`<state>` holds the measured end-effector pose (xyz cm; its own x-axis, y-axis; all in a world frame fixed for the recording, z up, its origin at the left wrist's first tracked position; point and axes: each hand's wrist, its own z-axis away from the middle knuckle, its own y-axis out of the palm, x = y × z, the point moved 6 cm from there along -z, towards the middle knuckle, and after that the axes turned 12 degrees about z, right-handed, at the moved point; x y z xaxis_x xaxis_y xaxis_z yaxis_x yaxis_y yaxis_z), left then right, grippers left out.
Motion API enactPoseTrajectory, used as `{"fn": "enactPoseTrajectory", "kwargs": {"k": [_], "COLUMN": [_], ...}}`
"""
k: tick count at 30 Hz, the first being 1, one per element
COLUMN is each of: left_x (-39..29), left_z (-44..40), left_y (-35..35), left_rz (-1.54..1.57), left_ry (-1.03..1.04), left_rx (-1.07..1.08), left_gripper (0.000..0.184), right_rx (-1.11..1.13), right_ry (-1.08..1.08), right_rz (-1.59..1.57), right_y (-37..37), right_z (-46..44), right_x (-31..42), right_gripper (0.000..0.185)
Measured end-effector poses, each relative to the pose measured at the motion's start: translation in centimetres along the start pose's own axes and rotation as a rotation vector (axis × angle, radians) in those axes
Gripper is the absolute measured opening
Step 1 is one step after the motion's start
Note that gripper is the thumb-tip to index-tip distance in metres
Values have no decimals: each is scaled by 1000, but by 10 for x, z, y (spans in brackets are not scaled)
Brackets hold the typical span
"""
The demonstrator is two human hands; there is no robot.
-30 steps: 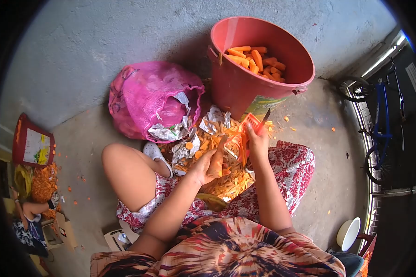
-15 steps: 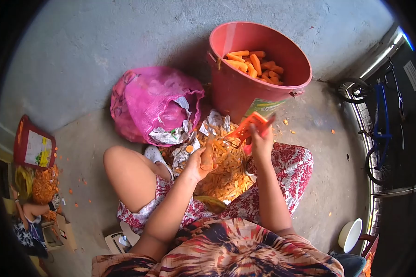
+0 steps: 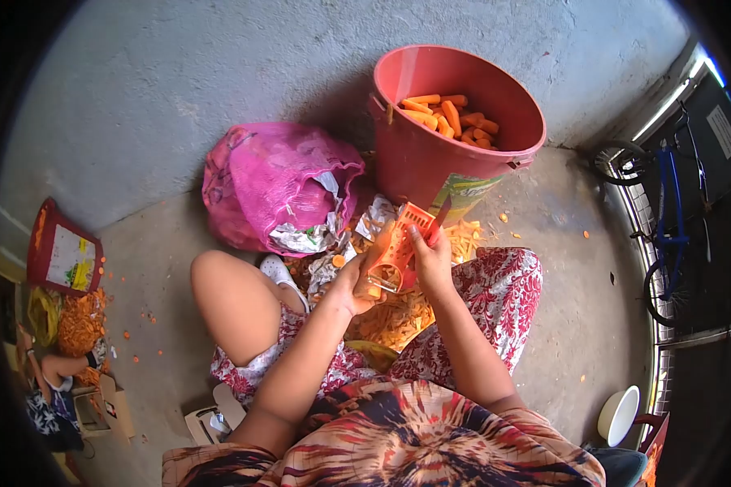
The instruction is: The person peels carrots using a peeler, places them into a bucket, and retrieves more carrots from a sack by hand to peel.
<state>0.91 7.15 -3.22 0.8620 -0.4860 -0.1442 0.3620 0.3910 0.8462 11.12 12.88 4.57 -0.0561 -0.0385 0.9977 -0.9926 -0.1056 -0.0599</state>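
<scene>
My left hand (image 3: 351, 289) is wrapped round a carrot (image 3: 371, 290), tilted upward in front of me. In my right hand (image 3: 433, 258) is an orange peeler (image 3: 403, 241), its blade end against or just over the carrot. A narrow dark piece sticks up beside my right fingers; I cannot make out what it is. Below both hands a heap of carrot peelings (image 3: 382, 321) lies between my legs. Beyond it stands a big red bucket (image 3: 418, 166) with peeled carrots (image 3: 452, 120) inside. A pink mesh bag (image 3: 260, 183) lies open to its left, with crumpled paper at its mouth.
At the far left are another person's arm (image 3: 57, 367), an orange heap (image 3: 80, 325) and a second red bucket (image 3: 65, 256). A cardboard box (image 3: 211, 422) sits by my left side. Right of me are a white bowl (image 3: 617, 414) and a blue bicycle (image 3: 666, 219).
My right hand has brought the peeler left and down from above the peelings to the carrot. My left hand still holds the carrot, now turned slightly. The view has shifted a little.
</scene>
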Motion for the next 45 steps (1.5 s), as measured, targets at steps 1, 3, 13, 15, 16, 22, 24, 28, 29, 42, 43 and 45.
{"fn": "enactPoseTrajectory", "kwargs": {"k": [1, 3, 13, 15, 16, 22, 24, 28, 29, 42, 43, 45], "left_x": [0, 2, 9, 10, 10, 12, 13, 12, 12, 18, 18, 17], "left_z": [-2, 3, 4, 5, 3, 11, 3, -6, -5, 4, 5, 3], "left_y": [-1, 6, -8, -7, -7, -4, -9, -15, -13, 0, 0, -2], "left_rz": [-27, 2, -81, -106, -94, -18, 78, 16, 6, 50, 48, 91], "left_ry": [-15, 30, -78, -127, -154, -252, -292, -189, -174, -339, -348, -310], "left_rx": [33, 44, 82, 58, 71, 187, 223, 165, 164, 225, 217, 220], "left_gripper": [27, 27, 24, 26, 27, 27, 28, 28, 28, 23, 23, 23], "right_rx": [21, 26, -131, -238, -286, -537, -354, -86, -53, -561, -657, -551], "right_ry": [-5, -48, -250, -323, -299, -243, -251, -137, -159, -289, -246, -238], "right_rz": [-2, 14, 480, 504, 475, 214, 142, 56, 92, 379, 257, 276], "right_y": [3, 9, 4, -10, -16, -74, -52, -8, -2, -62, -71, -68], "right_z": [1, 4, 12, -2, -10, -33, -20, 7, 9, -16, -16, -15], "right_x": [0, 3, 4, -7, -6, 9, 18, 13, 12, 8, 15, 23], "right_gripper": [13, 13, 9, 18, 25, 6, 11, 14, 13, 7, 8, 7]}}
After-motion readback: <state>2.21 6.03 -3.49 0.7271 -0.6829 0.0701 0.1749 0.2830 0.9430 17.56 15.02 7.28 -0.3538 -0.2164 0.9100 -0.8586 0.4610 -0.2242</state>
